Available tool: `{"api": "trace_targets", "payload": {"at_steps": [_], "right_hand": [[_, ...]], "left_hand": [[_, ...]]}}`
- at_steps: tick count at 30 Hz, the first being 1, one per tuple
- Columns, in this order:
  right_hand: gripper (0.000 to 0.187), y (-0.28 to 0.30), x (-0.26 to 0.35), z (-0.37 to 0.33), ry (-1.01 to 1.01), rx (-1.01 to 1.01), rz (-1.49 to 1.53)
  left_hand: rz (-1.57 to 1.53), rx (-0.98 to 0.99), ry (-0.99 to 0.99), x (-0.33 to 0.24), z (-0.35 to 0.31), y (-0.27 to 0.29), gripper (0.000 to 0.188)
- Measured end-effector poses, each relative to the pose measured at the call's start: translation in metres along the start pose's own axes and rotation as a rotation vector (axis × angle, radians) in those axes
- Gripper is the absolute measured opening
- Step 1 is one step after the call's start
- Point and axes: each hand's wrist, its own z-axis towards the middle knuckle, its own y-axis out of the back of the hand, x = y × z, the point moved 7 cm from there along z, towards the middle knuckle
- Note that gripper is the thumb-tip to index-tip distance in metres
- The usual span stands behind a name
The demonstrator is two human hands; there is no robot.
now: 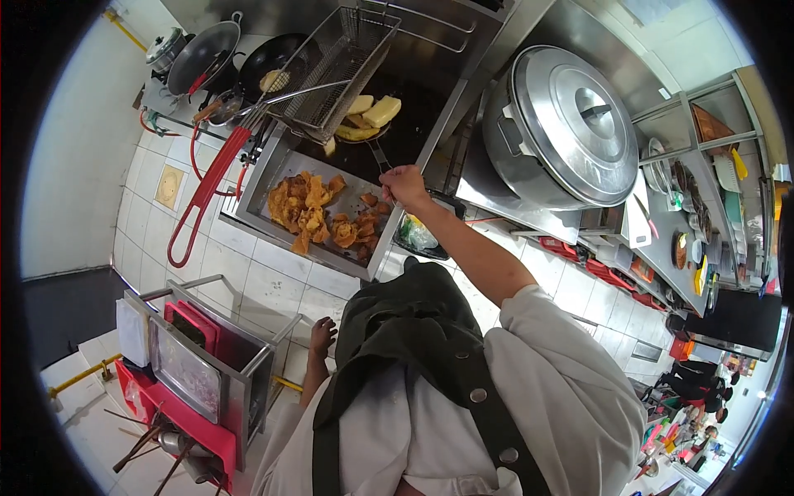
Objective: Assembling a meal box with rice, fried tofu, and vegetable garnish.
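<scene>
My right hand (405,188) is closed round the handle of a skimmer (378,154) over the dark oil of a deep fryer (423,99). Several pale yellow slabs of food (382,111) lie on and around the skimmer's round head, which they mostly cover. Below my right hand, browned fried pieces (308,207) lie heaped in the fryer's metal draining tray (277,165). A wire fry basket (343,70) with a long red handle (211,186) rests tilted across the fryer. My left hand (322,336) hangs low at my side, its fingers loosely apart and holding nothing.
A large lidded metal pot (562,132) stands right of the fryer. Woks (207,62) sit at the far left. A steel cart (240,364) with red trays is at my left. A black bin (418,236) with a plastic bag stands beside the fryer.
</scene>
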Motion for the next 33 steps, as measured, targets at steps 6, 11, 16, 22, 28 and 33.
{"api": "trace_targets", "payload": {"at_steps": [6,11,16,22,28,33], "right_hand": [[0.012,0.007,-0.001,-0.016,-0.053,0.019,0.003],[0.016,0.038,0.024,-0.01,-0.008,0.068,-0.251],[0.016,0.048,0.058,0.004,-0.003,0.225,-0.655],[0.02,0.027,0.049,0.019,0.109,0.393,-0.733],[0.014,0.007,0.028,0.013,-0.023,0.37,-0.456],[0.012,0.004,0.02,0.009,-0.05,0.356,-0.352]], "left_hand": [[-0.003,-0.024,-0.017,-0.003,-0.003,-0.007,0.04],[-0.069,-0.031,-0.029,0.008,-0.002,-0.009,0.038],[-0.124,-0.038,-0.011,0.036,-0.001,-0.005,0.037],[-0.073,-0.068,0.04,0.062,0.0,0.0,0.041],[-0.221,-0.079,-0.007,0.064,-0.003,-0.015,0.04],[-0.164,-0.066,-0.069,0.063,-0.003,-0.028,0.039]]}}
